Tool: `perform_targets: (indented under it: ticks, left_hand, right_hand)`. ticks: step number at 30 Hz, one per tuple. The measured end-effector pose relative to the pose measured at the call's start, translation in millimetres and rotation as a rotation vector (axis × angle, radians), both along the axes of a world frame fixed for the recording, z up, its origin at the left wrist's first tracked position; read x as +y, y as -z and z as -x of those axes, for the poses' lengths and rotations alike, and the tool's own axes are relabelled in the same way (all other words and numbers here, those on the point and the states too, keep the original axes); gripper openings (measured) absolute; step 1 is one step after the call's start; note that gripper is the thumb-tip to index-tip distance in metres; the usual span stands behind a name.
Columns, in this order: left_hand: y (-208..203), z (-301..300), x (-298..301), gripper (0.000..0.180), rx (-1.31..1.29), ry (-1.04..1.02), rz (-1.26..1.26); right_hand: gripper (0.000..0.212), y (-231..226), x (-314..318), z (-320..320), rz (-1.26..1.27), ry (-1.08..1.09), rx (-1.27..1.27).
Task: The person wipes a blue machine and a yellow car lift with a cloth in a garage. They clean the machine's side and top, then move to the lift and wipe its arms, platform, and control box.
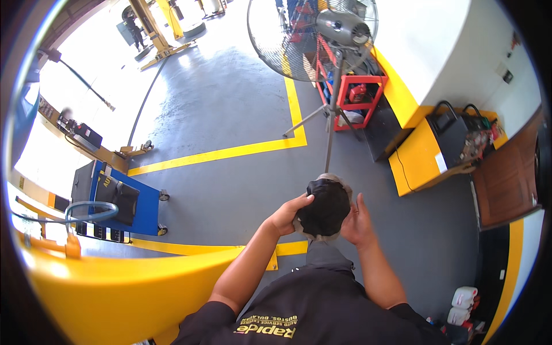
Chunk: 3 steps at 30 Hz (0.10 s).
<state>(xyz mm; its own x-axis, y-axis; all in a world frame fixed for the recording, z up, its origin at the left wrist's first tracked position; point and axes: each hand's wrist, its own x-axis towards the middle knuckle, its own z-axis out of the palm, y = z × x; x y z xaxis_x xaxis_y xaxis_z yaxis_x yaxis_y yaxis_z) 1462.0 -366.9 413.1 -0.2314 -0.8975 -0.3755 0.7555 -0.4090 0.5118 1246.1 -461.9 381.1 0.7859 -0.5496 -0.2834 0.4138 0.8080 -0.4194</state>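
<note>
In front of my body I hold up a rounded, cap-like cloth piece (325, 208), black in the middle with a crumpled grey-beige border. My left hand (288, 215) grips its left edge, the thumb lying on the black face and the fingers behind. At the opposite edge is my right hand (357, 223), its palm turned toward the cloth and a finger stretched upward. Part of that hand's fingers may be hidden behind the border. The underside of the cloth is out of sight.
A large stand fan (339, 29) rises ahead, near a red cart (359, 92). At left are a blue wheeled cart (148, 204) and a yellow curved surface (126, 287). A yellow cabinet (411, 169) stands right; white jugs (464, 298) sit lower right. Vehicle-lift posts stand farther back.
</note>
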Motion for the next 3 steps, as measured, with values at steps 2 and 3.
perform_targets:
  ticks: [2,3]
  left_hand:
    - [9,-33,-44,0.065,-0.173,-0.033,-0.047]
    - [16,-50,-56,0.067,-0.259,-0.062,-0.08]
  right_hand:
    - [0.078,44,-46,-38,-0.212,-0.076,-0.151]
    - [0.08,48,-62,-63,-0.207,-0.159,-0.187]
